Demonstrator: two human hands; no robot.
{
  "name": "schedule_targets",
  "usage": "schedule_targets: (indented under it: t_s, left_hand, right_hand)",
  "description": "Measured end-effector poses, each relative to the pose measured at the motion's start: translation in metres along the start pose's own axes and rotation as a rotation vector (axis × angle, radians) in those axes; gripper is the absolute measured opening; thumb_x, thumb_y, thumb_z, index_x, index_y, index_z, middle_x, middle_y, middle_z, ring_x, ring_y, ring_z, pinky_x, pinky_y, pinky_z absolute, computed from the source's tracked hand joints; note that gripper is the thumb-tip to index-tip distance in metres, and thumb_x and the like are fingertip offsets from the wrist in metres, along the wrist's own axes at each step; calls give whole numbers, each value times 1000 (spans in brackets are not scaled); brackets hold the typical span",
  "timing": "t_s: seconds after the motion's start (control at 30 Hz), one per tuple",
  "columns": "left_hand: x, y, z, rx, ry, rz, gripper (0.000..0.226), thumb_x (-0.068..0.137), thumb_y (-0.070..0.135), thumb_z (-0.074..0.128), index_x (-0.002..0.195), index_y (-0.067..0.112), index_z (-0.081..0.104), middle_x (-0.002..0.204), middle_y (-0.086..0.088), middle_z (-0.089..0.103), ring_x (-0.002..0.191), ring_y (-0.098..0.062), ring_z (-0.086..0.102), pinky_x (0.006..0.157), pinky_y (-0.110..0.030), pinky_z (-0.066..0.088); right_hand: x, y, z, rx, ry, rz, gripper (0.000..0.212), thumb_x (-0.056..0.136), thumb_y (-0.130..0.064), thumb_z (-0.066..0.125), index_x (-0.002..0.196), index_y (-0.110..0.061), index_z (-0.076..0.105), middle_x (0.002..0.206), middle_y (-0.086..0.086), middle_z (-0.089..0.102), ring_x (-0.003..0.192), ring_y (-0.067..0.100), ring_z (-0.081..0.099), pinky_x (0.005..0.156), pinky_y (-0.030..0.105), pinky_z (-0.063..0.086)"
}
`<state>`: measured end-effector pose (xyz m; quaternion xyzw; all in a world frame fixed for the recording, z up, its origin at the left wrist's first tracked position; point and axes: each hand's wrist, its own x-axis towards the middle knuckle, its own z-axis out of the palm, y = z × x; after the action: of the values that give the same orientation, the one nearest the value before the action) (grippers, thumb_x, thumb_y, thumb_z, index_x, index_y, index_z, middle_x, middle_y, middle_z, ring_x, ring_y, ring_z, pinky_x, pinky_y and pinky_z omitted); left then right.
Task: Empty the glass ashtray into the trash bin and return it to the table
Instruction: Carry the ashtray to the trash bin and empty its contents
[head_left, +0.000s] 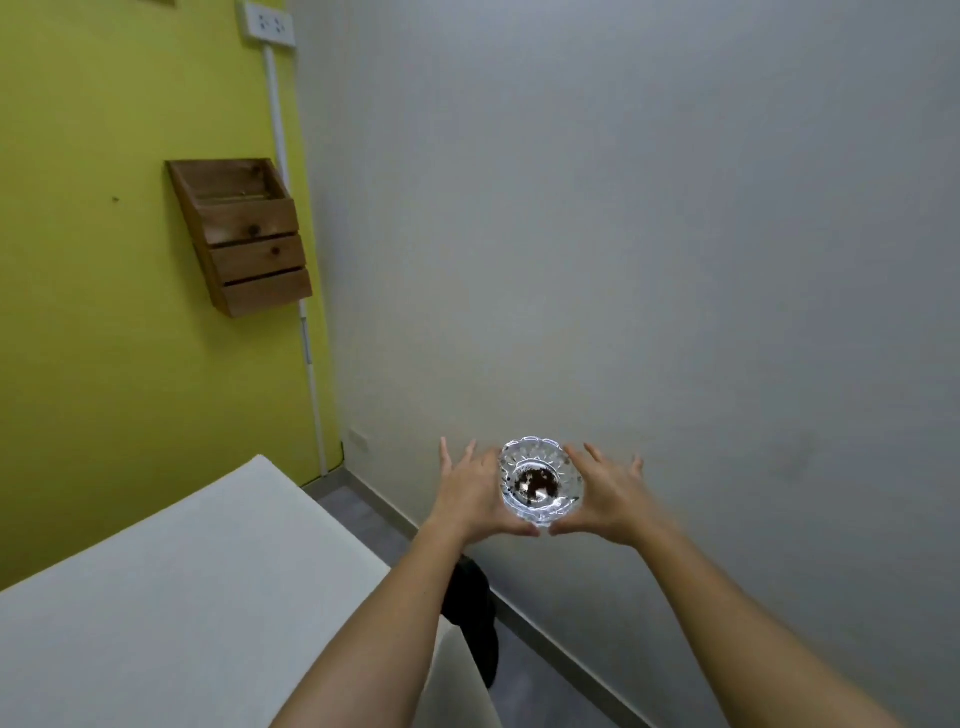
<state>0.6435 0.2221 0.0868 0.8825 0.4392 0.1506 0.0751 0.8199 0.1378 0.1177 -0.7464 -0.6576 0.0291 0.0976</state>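
The clear cut-glass ashtray is held up in the air between both hands, to the right of the white table. Dark ash and residue lie in its bowl. My left hand presses its left side and my right hand its right side, thumbs meeting under its near edge, fingers spread. The ashtray is upright and tipped slightly toward me. A black object, possibly the trash bin with a dark liner, shows on the floor beside the table's right edge, partly hidden by my left forearm.
A grey wall fills the right side. On the yellow wall at left hang a wooden slatted box and a white power strip with a cable duct running down. A strip of grey floor lies between table and wall.
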Motion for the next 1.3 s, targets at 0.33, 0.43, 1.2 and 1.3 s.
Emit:
schedule_targets:
  t_s: [0.33,0.43,1.2,1.3]
  left_hand:
    - [116,-44,-37,-74,161,-52,112,54,76,71,145,21,35,142,6,46,144,-15,29,118,-55,-8]
    - [124,-62,-33,-106,175,-88,111,54,75,72,144,22,35,142,7,45,142,-13,32,119,-55,-5]
    - [153,-116,33,-83,183,-509,122,48,78,71,148,23,30,150,10,40,143,-9,30,120,-54,-2]
    - [161,-106,45,-88,200,-565,123,49,77,72,150,21,27,152,9,38,144,-10,29,119,-51,-3]
  right_hand:
    - [142,2,-44,49,59,-107,114,59,-54,83,150,-20,23,149,3,43,137,23,39,113,39,28]
    - [166,-4,-36,121,34,-145,111,59,-47,85,149,-19,27,149,1,45,135,23,44,110,36,37]
    - [293,0,48,187,-249,-415,117,59,-48,86,152,-24,19,142,8,53,127,28,52,101,33,44]
    - [308,11,52,158,-276,-465,116,60,-48,86,152,-24,20,141,8,54,125,29,53,98,33,44]
